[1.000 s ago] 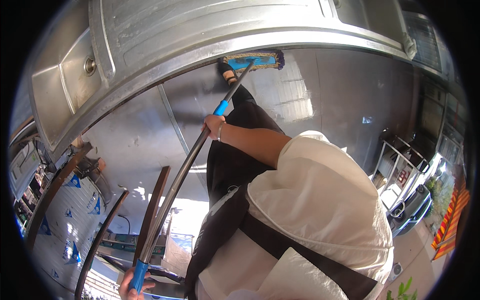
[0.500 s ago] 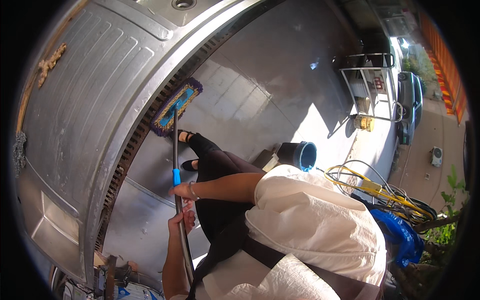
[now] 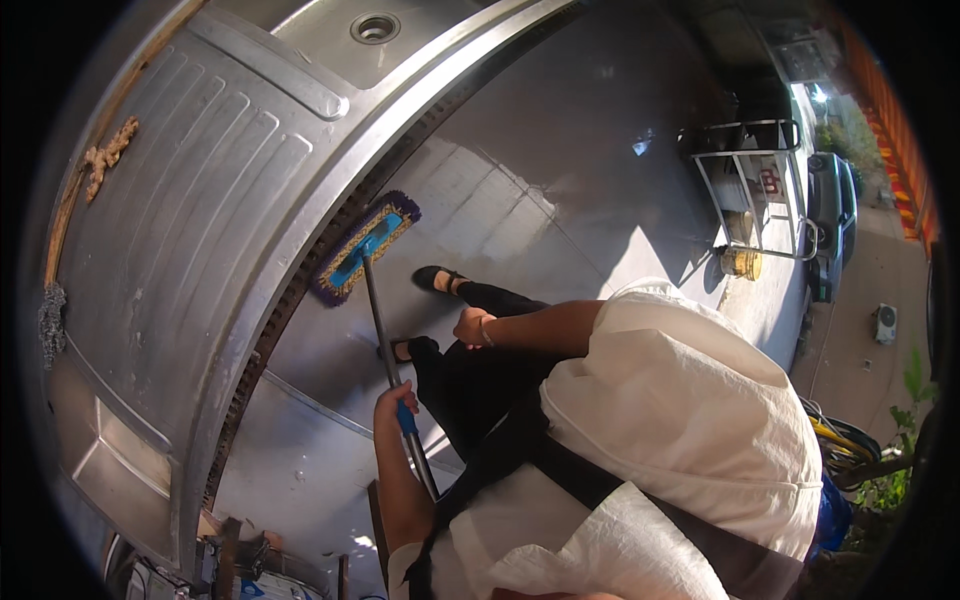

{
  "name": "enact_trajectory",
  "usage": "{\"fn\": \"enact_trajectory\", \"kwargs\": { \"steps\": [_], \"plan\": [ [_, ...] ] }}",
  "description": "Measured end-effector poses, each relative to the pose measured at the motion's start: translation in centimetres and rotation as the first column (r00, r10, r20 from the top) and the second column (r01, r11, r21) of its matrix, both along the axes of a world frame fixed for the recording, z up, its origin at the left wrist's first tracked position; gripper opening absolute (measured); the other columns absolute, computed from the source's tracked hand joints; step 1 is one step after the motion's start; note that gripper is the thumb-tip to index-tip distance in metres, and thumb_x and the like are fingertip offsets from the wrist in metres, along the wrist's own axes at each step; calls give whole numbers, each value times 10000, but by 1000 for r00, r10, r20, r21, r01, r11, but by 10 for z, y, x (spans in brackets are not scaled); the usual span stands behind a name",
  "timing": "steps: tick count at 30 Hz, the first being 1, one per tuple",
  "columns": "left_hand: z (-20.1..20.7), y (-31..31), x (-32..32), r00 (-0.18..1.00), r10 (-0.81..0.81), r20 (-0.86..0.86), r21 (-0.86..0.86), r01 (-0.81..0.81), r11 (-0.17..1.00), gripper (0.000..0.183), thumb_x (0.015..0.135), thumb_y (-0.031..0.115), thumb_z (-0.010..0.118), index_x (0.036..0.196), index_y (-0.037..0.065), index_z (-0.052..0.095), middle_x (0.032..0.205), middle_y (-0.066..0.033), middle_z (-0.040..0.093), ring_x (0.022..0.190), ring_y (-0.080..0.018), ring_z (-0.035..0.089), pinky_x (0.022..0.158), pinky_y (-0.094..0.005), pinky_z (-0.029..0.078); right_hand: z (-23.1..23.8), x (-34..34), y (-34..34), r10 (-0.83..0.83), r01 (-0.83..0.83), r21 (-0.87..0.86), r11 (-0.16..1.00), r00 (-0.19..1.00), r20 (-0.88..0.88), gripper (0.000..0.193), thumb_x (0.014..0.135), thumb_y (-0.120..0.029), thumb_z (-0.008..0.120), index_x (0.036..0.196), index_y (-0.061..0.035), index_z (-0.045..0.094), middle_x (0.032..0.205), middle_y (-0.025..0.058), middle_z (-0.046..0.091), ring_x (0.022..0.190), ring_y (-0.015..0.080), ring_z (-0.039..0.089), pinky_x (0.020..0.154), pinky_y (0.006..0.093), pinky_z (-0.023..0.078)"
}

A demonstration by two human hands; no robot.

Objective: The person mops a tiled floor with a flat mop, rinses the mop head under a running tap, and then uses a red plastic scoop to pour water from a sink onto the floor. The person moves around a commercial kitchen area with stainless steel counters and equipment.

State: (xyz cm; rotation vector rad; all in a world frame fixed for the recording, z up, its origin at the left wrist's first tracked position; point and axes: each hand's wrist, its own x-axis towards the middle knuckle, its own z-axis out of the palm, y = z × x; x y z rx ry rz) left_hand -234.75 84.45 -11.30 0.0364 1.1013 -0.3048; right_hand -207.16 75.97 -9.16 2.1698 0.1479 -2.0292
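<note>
the mop (image 3: 375,300) rests on the floor (image 3: 510,205), head (image 3: 370,246) lengthwise roughly along the edge of the worktop (image 3: 190,200), pole (image 3: 386,350) slanting back toward the person. the left hand (image 3: 395,402) grips the pole; how wide the right hand (image 3: 474,328) is, i cannot tell. the upper sink basin (image 3: 432,35) has a round drain (image 3: 375,28); the yellow bucket's (image 3: 742,264) contents are unclear.

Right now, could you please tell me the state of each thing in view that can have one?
Left grip: closed around the mop pole at its blue sleeve.
Right grip: off the pole; how far closed is unclear.
Mop head: blue plate upward, beside the steel counter.
Floor: shiny in patches; wetness uncertain.
Sink drain: uncovered, no plug visible.
Metal trolley: standing, loaded.
</note>
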Motion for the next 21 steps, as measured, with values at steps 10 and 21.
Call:
{"fn": "enact_trajectory", "kwargs": {
  "steps": [10,21],
  "plan": [
    [296,-203,-51,853,216,-474,275,-90,957,143,761,67,676,763,8,545,600,-53,517,459,-130,488,405,-289,406,-8,-18,70,430,-311,471,825,887,-168,209,829,-203,530,793,-14,612,702,149,643,554,250,633,430,347,496],
    [445,-308,-7,340,211,-916,323,317,891,291,643,157,736,754,-25,538,630,-170,594,596,-287,628,521,-373,471,175,-314,161,724,-293,762,577,616,-311,636,766,-266,656,1227,112,437,903,174,613,779,241,635,619,330,521]
  ]
}}
